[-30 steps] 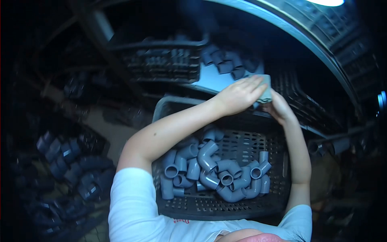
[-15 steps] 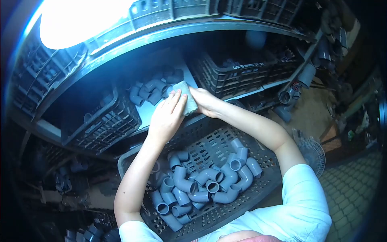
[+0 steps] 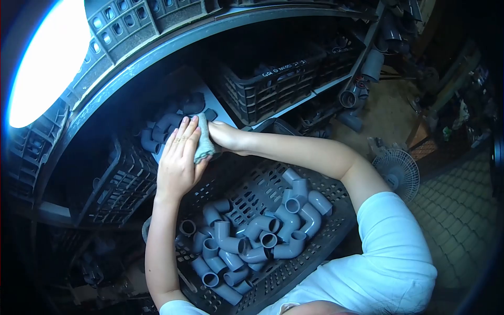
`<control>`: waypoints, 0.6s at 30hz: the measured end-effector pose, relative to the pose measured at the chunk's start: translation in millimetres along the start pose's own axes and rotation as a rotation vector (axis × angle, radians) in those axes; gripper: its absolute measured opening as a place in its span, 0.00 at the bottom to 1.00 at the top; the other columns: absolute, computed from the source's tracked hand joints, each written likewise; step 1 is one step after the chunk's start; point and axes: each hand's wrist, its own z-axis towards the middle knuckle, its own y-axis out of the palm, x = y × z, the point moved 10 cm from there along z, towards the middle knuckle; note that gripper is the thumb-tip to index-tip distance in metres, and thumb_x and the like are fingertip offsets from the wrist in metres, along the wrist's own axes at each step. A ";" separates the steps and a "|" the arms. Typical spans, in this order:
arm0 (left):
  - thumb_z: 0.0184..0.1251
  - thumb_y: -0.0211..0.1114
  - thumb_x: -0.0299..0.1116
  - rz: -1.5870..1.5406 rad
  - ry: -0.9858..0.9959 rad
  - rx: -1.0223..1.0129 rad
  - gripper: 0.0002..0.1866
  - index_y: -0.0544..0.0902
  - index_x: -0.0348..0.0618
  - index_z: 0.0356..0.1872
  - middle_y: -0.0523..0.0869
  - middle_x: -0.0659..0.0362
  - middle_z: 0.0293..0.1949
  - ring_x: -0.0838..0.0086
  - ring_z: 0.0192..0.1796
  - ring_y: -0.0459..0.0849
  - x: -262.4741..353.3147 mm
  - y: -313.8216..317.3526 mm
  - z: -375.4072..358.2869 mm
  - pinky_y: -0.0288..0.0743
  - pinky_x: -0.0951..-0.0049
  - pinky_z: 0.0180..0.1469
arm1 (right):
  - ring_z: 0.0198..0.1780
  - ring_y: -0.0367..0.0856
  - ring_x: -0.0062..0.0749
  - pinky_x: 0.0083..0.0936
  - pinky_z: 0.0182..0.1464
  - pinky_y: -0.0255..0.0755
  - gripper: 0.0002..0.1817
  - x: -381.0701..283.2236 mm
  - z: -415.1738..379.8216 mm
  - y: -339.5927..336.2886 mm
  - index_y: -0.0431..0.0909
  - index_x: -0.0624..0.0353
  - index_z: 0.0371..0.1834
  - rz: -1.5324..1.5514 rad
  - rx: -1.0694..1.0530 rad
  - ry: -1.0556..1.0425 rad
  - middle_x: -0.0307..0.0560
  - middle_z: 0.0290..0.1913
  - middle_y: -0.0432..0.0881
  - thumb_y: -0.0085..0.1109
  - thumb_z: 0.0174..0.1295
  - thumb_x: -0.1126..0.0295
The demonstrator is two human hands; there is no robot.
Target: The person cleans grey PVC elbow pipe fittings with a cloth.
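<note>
Both hands up at the shelf edge w/ a grey cloth pinched between them: left hand flat against it, fingers straight, right hand closed on its other side. Whether a fitting sits inside the cloth, can't tell. Loose elbows lie on the shelf just behind. Risk, imo: a wide wipe could nudge those off into the crate of pipe elbows below, or the cloth slips since the left palm only presses.

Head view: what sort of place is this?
Probably a storeroom or workshop for plumbing parts. A crate of grey pipe elbows sits before the person, more crates and elbows fill the shelf, and a floor fan stands nearby.
</note>
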 end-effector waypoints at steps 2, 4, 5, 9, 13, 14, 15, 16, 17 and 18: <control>0.54 0.68 0.23 -0.021 -0.008 0.008 0.32 0.74 0.34 0.64 0.74 0.45 0.71 0.54 0.75 0.70 -5.5 -2.1 -2.6 0.65 0.53 0.75 | 0.73 0.68 0.34 0.32 0.74 0.59 0.32 -9.0 0.8 -6.4 0.65 0.60 0.74 0.018 0.033 -0.063 0.53 0.70 0.72 0.28 0.82 0.47; 0.56 0.66 0.24 0.105 0.025 -0.007 0.29 0.76 0.34 0.63 0.75 0.47 0.71 0.56 0.74 0.72 -5.7 2.2 -5.2 0.67 0.55 0.74 | 0.76 0.63 0.36 0.34 0.76 0.55 0.33 -19.5 -6.0 -9.4 0.63 0.61 0.75 0.151 0.017 0.026 0.54 0.72 0.68 0.28 0.82 0.46; 0.54 0.64 0.19 0.102 0.032 0.020 0.32 0.74 0.34 0.66 0.75 0.49 0.70 0.57 0.74 0.72 -3.2 4.7 -6.4 0.67 0.55 0.73 | 0.76 0.63 0.36 0.34 0.76 0.55 0.33 -20.5 -4.5 -11.2 0.63 0.61 0.75 0.145 0.023 0.023 0.54 0.72 0.68 0.28 0.82 0.46; 0.54 0.62 0.14 0.169 -0.001 0.038 0.38 0.70 0.37 0.71 0.77 0.48 0.69 0.57 0.73 0.74 2.1 2.6 -0.5 0.69 0.54 0.73 | 0.83 0.46 0.39 0.37 0.81 0.43 0.36 -18.1 -10.3 -1.7 0.50 0.60 0.82 0.047 0.038 0.003 0.55 0.81 0.53 0.28 0.81 0.45; 0.53 0.62 0.14 0.159 -0.081 0.043 0.34 0.76 0.38 0.67 0.79 0.47 0.67 0.57 0.71 0.76 -13.2 -5.2 -7.0 0.70 0.55 0.72 | 0.83 0.49 0.39 0.35 0.80 0.44 0.37 -9.5 0.7 -0.7 0.50 0.59 0.82 0.029 0.018 -0.044 0.55 0.81 0.55 0.28 0.81 0.42; 0.53 0.62 0.14 0.160 -0.083 0.045 0.34 0.76 0.38 0.67 0.79 0.47 0.67 0.57 0.71 0.76 -10.9 -6.4 -7.4 0.70 0.55 0.72 | 0.82 0.50 0.39 0.35 0.80 0.45 0.38 -8.3 1.8 -4.7 0.51 0.58 0.82 0.061 0.052 -0.031 0.55 0.81 0.56 0.28 0.80 0.42; 0.52 0.62 0.13 0.142 -0.046 0.053 0.35 0.76 0.38 0.68 0.78 0.47 0.67 0.57 0.71 0.76 -2.8 -6.9 -6.6 0.70 0.55 0.72 | 0.82 0.50 0.39 0.35 0.80 0.45 0.38 -10.2 0.3 -3.2 0.51 0.58 0.82 0.058 0.052 -0.030 0.55 0.81 0.56 0.28 0.80 0.42; 0.52 0.61 0.13 0.122 -0.009 0.062 0.35 0.76 0.37 0.68 0.78 0.46 0.68 0.57 0.71 0.76 5.4 -6.6 -5.6 0.70 0.55 0.72 | 0.81 0.52 0.39 0.37 0.79 0.49 0.39 -9.4 -1.9 1.4 0.52 0.58 0.81 0.096 0.028 -0.008 0.55 0.79 0.58 0.26 0.79 0.39; 0.51 0.61 0.13 0.132 0.009 0.045 0.35 0.76 0.36 0.67 0.77 0.46 0.68 0.57 0.71 0.76 10.1 -1.3 -4.9 0.70 0.55 0.73 | 0.81 0.54 0.39 0.39 0.78 0.53 0.41 -9.2 -4.5 6.9 0.53 0.58 0.81 0.133 0.005 0.011 0.55 0.78 0.60 0.24 0.78 0.37; 0.51 0.61 0.13 0.130 0.010 0.050 0.35 0.76 0.36 0.67 0.77 0.46 0.68 0.57 0.71 0.76 10.8 -1.7 -3.3 0.70 0.55 0.73 | 0.80 0.57 0.39 0.41 0.77 0.57 0.43 -9.8 -7.4 13.4 0.54 0.57 0.80 0.169 -0.019 0.032 0.55 0.77 0.61 0.22 0.77 0.34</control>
